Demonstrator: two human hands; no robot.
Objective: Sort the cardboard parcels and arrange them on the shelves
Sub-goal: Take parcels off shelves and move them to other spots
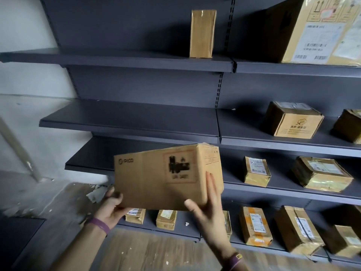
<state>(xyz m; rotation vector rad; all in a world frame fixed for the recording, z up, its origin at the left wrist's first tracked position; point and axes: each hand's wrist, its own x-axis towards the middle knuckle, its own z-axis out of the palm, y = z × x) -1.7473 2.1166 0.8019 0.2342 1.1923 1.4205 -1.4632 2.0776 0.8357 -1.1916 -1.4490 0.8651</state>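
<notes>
Cardboard box sits in the air between both hands, in front of the left bay of the shelves, level with the third board from the top and resting on none of them. It hangs slightly tilted, its long printed face towards the camera, with a black stamped mark near the right end.

The left hand grips the lower left corner: the thumb lies on the near face and the fingers curl under and behind the edge. The forearm reaches up from the lower left, and a purple wristband circles the wrist. The right hand stays flat against the lower right corner, fingers straight and pointing up along the box's right edge, thumb spread wide across the bottom of the near face. Its wrist carries a purple band too.

Beyond the hands, the bottom shelf holds a row of small taped parcels. On the board above, to the right, lie two more wrapped packets. Higher up stands a brown carton with a tree logo. On the top shelf a tall narrow parcel stands upright, and a large labelled carton fills the right corner. Worn wooden floor lies below.
</notes>
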